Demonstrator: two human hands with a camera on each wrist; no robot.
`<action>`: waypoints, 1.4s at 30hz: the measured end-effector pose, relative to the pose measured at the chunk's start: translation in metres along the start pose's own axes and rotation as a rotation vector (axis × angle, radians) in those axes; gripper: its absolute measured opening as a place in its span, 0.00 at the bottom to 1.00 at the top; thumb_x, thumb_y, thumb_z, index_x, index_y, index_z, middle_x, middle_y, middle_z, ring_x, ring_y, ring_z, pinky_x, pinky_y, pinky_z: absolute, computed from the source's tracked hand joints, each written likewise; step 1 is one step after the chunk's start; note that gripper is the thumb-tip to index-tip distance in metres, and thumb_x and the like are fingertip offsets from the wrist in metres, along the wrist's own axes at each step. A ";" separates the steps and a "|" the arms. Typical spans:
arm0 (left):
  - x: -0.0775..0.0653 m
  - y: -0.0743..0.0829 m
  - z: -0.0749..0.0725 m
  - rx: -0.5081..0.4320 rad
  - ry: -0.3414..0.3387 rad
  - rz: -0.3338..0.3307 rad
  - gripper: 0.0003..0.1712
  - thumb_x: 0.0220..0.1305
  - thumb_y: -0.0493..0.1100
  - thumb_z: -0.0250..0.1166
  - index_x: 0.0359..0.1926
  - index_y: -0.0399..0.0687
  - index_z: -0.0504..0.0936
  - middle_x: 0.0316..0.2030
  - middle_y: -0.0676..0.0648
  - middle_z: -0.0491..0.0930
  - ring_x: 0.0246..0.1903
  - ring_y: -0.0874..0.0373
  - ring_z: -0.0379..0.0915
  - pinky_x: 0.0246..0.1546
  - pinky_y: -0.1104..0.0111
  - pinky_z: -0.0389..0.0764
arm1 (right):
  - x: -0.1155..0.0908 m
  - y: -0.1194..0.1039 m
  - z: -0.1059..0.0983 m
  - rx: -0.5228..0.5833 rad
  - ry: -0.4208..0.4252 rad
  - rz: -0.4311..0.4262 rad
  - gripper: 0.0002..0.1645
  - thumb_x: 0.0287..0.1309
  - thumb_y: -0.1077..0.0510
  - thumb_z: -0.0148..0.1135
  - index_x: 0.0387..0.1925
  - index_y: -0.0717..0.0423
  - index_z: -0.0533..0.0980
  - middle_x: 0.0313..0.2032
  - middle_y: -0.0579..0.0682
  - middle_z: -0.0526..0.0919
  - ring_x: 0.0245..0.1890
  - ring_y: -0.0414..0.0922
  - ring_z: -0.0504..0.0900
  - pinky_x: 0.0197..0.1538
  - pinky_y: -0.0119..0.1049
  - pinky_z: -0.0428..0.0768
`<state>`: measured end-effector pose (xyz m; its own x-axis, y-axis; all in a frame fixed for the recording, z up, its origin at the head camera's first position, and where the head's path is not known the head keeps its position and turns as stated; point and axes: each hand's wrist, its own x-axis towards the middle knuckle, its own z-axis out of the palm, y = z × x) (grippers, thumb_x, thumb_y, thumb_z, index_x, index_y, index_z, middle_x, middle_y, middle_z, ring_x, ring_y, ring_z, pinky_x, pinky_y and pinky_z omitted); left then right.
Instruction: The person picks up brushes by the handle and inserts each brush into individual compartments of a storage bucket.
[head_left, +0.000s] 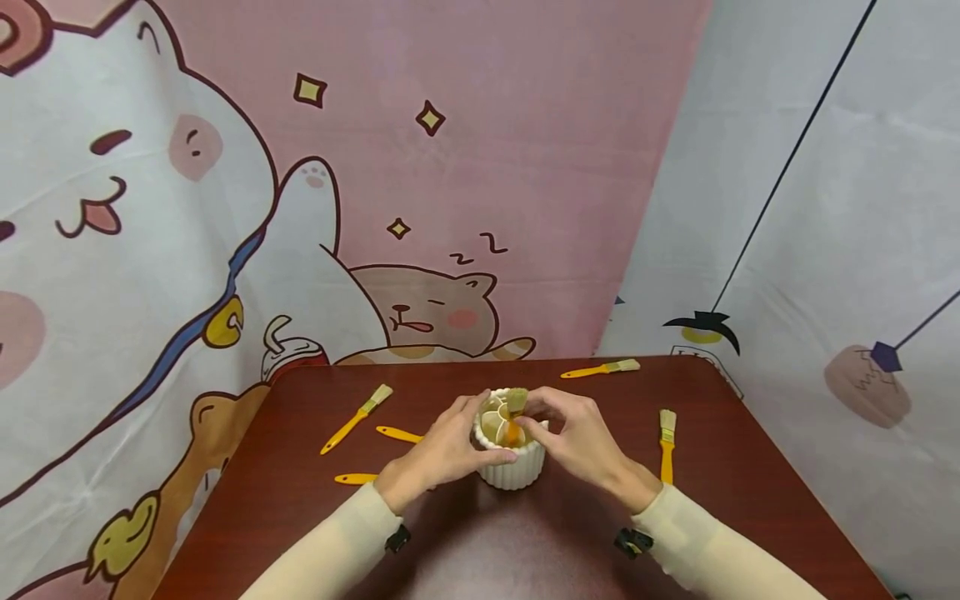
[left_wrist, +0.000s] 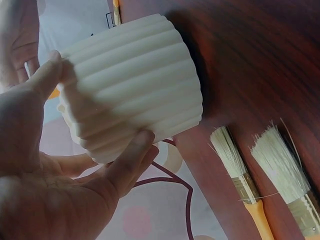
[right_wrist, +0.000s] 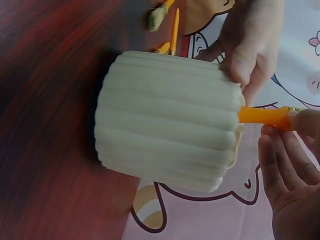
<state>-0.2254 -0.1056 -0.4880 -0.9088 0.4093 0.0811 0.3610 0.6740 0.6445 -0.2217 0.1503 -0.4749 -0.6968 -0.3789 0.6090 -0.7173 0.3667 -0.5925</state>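
A white ribbed pot point(head_left: 513, 477) with a beaded rim and petal-shaped openings in its top stands on the table in the head view. My left hand point(head_left: 448, 450) grips its left side, the thumb and fingers spread around the ribbed wall point(left_wrist: 135, 75). Above the rim, my right hand point(head_left: 583, 435) pinches a paintbrush point(head_left: 517, 402) by its orange handle, bristles up. In the right wrist view the handle point(right_wrist: 260, 115) points down into the pot's top, its lower end hidden inside.
On the dark red table point(head_left: 480, 558), one brush point(head_left: 356, 419) lies at the left and two more handles point(head_left: 397, 434) show beside my left arm. Another brush point(head_left: 600, 369) lies at the back edge, and one point(head_left: 667, 446) at the right. A cartoon-printed cloth point(head_left: 525, 167) hangs behind.
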 end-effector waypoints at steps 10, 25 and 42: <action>0.000 -0.002 -0.003 -0.008 -0.021 0.009 0.70 0.66 0.69 0.86 0.93 0.42 0.61 0.83 0.34 0.72 0.78 0.34 0.76 0.78 0.39 0.83 | -0.009 0.010 0.008 -0.152 -0.045 -0.132 0.16 0.65 0.70 0.84 0.49 0.52 0.90 0.44 0.48 0.95 0.39 0.39 0.93 0.37 0.37 0.91; 0.001 -0.003 -0.002 -0.004 -0.023 0.035 0.70 0.65 0.65 0.88 0.93 0.40 0.61 0.81 0.33 0.74 0.76 0.35 0.78 0.78 0.41 0.83 | -0.016 0.006 0.007 -0.284 -0.144 -0.180 0.13 0.69 0.61 0.85 0.52 0.50 0.94 0.48 0.42 0.96 0.45 0.38 0.87 0.44 0.32 0.88; -0.001 -0.001 -0.004 -0.021 -0.005 0.045 0.70 0.64 0.63 0.89 0.92 0.36 0.61 0.82 0.31 0.73 0.78 0.34 0.77 0.80 0.38 0.80 | -0.019 0.001 -0.005 -0.349 -0.103 -0.150 0.18 0.69 0.59 0.85 0.58 0.50 0.94 0.50 0.40 0.96 0.49 0.40 0.91 0.52 0.46 0.91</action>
<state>-0.2259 -0.1093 -0.4860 -0.8905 0.4424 0.1065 0.3972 0.6415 0.6563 -0.2095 0.1621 -0.4841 -0.5928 -0.5270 0.6090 -0.7809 0.5611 -0.2746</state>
